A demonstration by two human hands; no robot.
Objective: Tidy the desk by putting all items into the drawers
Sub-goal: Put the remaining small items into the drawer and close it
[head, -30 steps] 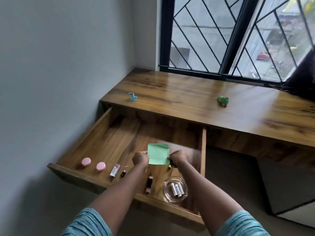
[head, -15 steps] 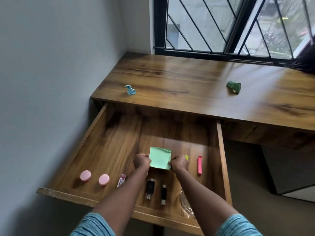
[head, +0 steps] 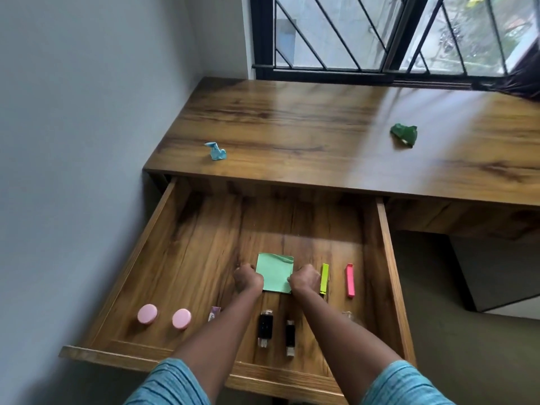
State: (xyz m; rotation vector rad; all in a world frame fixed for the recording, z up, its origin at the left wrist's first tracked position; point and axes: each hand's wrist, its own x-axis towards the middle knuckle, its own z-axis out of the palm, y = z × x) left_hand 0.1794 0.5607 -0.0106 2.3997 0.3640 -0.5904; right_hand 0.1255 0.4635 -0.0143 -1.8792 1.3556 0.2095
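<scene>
Now, L to R: pink caps (head: 147,313) sit at drawer (head: 388,252) front-left. Our left hand (head: 247,278) and right hand (head: 304,281) each pinch a side edge of the green sticky pad (head: 274,272). Vs 1 s ago it's come down to about drawer-floor level, w/ yellow (head: 324,278) and pink (head: 349,280) strips beside. Desk (head: 321,118) holds blue (head: 214,150) and green (head: 404,135) paper figures, so 2 items left, we judge.
</scene>
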